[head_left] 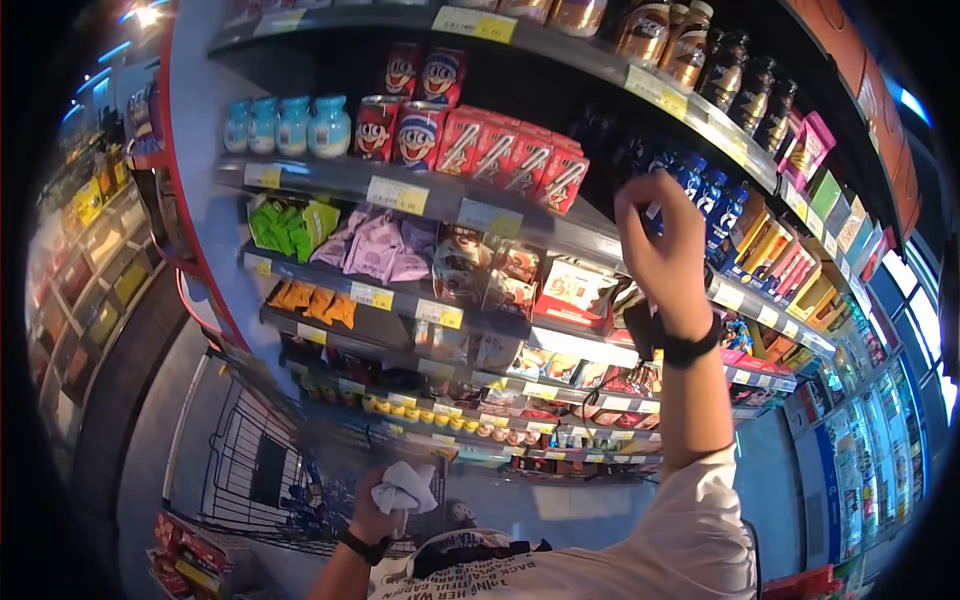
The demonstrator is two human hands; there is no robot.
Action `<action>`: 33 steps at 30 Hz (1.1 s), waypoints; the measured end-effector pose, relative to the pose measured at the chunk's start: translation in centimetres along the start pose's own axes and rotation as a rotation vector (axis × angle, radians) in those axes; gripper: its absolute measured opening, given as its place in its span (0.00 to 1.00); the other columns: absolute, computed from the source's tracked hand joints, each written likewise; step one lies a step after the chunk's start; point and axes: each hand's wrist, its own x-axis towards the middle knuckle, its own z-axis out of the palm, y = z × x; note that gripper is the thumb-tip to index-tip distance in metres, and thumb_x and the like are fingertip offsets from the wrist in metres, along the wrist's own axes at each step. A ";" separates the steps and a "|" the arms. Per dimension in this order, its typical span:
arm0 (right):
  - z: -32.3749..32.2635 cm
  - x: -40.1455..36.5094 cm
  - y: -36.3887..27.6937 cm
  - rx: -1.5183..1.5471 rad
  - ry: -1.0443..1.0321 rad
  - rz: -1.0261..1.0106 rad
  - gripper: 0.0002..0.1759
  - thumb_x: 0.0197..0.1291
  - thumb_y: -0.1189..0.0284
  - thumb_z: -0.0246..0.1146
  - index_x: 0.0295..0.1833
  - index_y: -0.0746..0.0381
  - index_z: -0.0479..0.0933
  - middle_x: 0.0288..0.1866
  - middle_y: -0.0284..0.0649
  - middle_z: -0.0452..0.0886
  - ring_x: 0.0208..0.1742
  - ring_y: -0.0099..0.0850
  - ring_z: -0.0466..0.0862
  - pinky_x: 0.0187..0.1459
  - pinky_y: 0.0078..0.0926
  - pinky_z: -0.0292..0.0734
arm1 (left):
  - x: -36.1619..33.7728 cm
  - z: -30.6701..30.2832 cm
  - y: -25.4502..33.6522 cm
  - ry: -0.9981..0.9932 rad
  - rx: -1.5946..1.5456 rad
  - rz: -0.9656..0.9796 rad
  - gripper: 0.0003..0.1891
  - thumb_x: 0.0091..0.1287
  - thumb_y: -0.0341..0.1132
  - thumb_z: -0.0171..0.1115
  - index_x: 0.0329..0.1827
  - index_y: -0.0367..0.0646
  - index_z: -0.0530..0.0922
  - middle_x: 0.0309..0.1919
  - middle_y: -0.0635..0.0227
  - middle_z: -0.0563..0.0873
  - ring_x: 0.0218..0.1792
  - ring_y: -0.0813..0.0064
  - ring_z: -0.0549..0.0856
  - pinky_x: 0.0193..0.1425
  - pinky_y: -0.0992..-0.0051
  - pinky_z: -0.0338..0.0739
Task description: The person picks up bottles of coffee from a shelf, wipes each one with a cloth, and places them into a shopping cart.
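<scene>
My left hand [375, 515] is low in front of my body, closed around a crumpled white cloth [404, 489]. My right hand [665, 245] is raised at the upper drinks shelf, its fingers curled toward the thumb in a loop. Just beside it stand blue bottles [720, 215], and one is partly hidden behind the fingers. Whether the hand grips anything is hidden from this angle. To its left sit red-and-white drink cartons [510, 155], red cans [418, 135] with a cartoon face, and light blue bottles [328, 125].
Brown bottles [685, 45] line the shelf above. Lower down are purple snack bags [375, 245], green bags [290, 225] and orange packets [312, 300]. A wire shopping cart [240, 460] stands at lower left. Shelf edges [398, 195] carry price tags.
</scene>
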 end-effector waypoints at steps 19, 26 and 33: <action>10.2 13.4 20.6 -0.337 -0.466 0.308 0.28 0.68 0.57 0.51 0.64 0.64 0.79 0.64 0.55 0.82 0.67 0.48 0.79 0.69 0.39 0.72 | -3.7 0.2 3.8 0.248 -0.056 -0.143 0.22 0.50 0.20 0.63 0.52 0.38 0.82 0.43 0.70 0.87 0.46 0.78 0.85 0.54 0.74 0.80; 14.0 14.7 28.4 -0.518 -0.470 0.345 0.28 0.64 0.58 0.57 0.65 0.62 0.80 0.66 0.56 0.80 0.70 0.48 0.78 0.70 0.42 0.72 | -3.2 -1.4 3.5 0.360 0.006 -0.126 0.21 0.52 0.23 0.67 0.52 0.36 0.81 0.41 0.67 0.88 0.44 0.78 0.87 0.51 0.72 0.81; 16.3 16.1 32.4 -0.386 -0.487 0.477 0.31 0.66 0.54 0.59 0.67 0.63 0.77 0.69 0.56 0.78 0.71 0.50 0.76 0.71 0.45 0.71 | -2.2 -1.2 3.8 0.420 0.105 -0.122 0.17 0.55 0.28 0.69 0.49 0.39 0.80 0.39 0.67 0.86 0.42 0.73 0.86 0.48 0.70 0.81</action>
